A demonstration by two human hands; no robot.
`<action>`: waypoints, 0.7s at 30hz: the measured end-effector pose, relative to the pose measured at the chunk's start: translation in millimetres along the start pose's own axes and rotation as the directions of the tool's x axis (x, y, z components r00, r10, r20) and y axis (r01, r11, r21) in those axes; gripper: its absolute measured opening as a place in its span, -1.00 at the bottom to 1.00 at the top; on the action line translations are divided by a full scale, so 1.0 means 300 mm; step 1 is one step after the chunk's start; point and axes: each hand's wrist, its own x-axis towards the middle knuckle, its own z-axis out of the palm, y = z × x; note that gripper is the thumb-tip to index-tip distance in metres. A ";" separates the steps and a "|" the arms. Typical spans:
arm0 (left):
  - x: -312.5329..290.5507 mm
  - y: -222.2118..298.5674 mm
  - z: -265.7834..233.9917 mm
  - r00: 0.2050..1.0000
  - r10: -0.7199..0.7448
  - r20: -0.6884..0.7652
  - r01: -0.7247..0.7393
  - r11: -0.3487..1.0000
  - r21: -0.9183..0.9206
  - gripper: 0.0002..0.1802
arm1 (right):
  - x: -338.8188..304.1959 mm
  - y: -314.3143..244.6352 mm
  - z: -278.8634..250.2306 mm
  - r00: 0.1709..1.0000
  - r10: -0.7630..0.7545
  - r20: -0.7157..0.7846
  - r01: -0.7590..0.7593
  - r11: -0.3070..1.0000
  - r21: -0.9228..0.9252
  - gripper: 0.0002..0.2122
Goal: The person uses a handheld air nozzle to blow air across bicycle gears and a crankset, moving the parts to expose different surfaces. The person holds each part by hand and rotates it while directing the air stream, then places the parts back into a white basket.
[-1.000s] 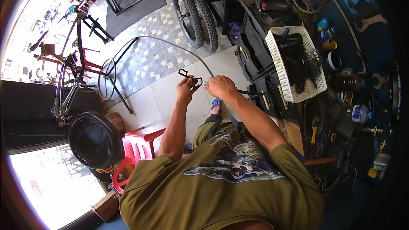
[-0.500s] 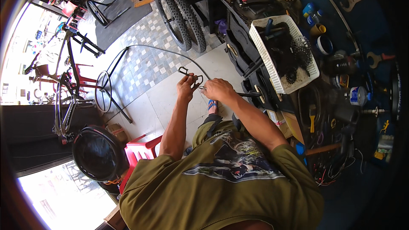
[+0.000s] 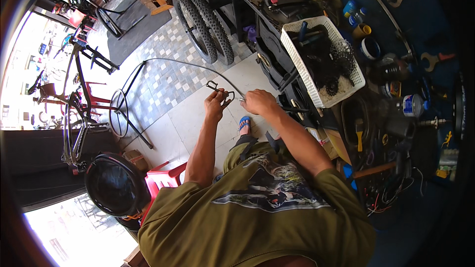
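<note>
Over the pale floor tiles, my left hand (image 3: 214, 107) pinches a small dark metal bicycle part (image 3: 213, 86) with looped ends, which looks like a derailleur cage. To its right, my right hand (image 3: 260, 102) is closed around the end of a grey hose (image 3: 198, 64). A short metal tip (image 3: 241, 99) of the hose pokes out from my right fingers toward the dark part, with a small gap between them. The hose curves away to the far left across the patterned tiles.
A white plastic basket (image 3: 324, 100) of dark bicycle parts sits on the cluttered bench at right. Two knobby tyres (image 3: 200, 24) stand at the far side. A bicycle frame (image 3: 79, 84) is at left, above a black round-topped object (image 3: 116, 184) and a red chair (image 3: 166, 175).
My right hand has drawn slightly to the right, so the gap between the metal tip and the dark part is wider. My left hand still grips the part. The whole view has shifted a little.
</note>
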 end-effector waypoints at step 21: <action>-0.197 0.251 1.196 0.321 0.173 0.931 -0.945 0.123 0.303 -0.82 | -0.367 0.634 0.406 0.973 0.182 -0.145 -0.115 0.918 0.378 -0.54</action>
